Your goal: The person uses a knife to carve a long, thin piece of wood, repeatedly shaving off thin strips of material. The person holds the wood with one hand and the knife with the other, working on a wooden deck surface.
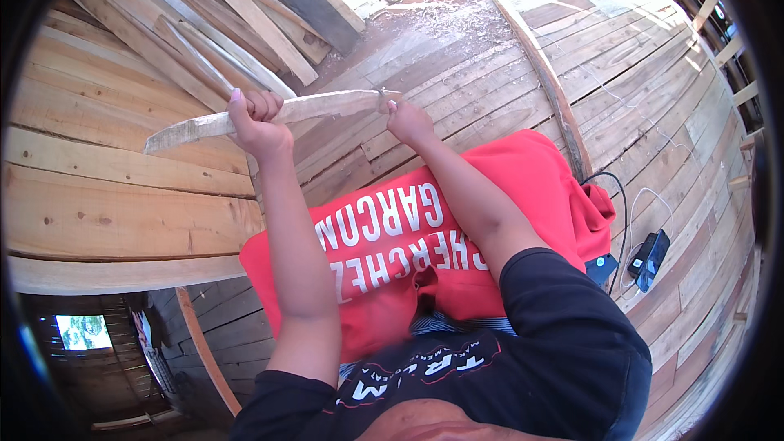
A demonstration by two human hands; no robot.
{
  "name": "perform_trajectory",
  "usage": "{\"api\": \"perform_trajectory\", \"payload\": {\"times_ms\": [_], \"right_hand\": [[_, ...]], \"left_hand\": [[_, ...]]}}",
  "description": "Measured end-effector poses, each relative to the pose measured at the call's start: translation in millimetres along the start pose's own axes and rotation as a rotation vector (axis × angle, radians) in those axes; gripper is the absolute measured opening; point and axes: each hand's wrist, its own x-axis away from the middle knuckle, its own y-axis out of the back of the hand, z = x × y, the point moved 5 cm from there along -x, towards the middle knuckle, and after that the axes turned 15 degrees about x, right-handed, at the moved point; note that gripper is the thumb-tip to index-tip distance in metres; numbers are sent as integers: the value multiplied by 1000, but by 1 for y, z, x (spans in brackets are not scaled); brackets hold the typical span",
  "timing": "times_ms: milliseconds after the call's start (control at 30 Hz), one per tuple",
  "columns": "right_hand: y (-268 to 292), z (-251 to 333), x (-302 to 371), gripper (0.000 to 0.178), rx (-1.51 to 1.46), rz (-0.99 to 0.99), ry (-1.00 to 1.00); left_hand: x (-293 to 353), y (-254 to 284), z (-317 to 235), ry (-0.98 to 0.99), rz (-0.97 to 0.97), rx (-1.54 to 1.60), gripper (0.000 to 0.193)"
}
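Note:
My left hand (263,124) is wrapped round a pale, slightly curved wooden strip (322,106), gripping it left of its middle. The strip is held up level across the view, and its wider, angled end juts out beyond that hand. My right hand (411,124) is closed at the narrow right end, where something small like a knot or tie sits round the wood. What its fingers pinch is too small to make out. Red cloth (523,171) with large white lettering lies across my lap, beneath my forearms.
Stacked boards (204,8) lean at the upper left, above a plank platform (122,175). A long wooden batten (531,53) crosses the board floor (645,106). Wood shavings (457,20) lie at the far side. A black device (649,261) with cables rests at the right.

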Motion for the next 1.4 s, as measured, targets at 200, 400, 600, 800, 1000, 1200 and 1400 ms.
{"api": "perform_trajectory", "payload": {"times_ms": [200, 400, 600, 800, 1000, 1200, 1400], "right_hand": [[23, 39, 5, 48, -67, -101, 220], [43, 56, 15, 48, -30, 4, 93], [0, 8, 3, 47, -15, 149, -5], [3, 11, 8, 48, -125, 112, -86], [38, 65, 18, 49, -33, 101, 196], [-5, -35, 0, 40, 128, 330, -146], [25, -22, 6, 39, 141, 387, -192]], "left_hand": [[2, 5, 1, 1, 32, -14, 49], [3, 19, -5, -12, 16, -3, 49], [2, 18, -6, -4, -21, 32, 49], [5, 16, -4, -4, -47, 59, 49], [5, 21, -8, -8, -18, 4, 48], [6, 18, -8, -16, -47, 4, 48], [13, 43, -11, -31, -63, 32, 48]]}}
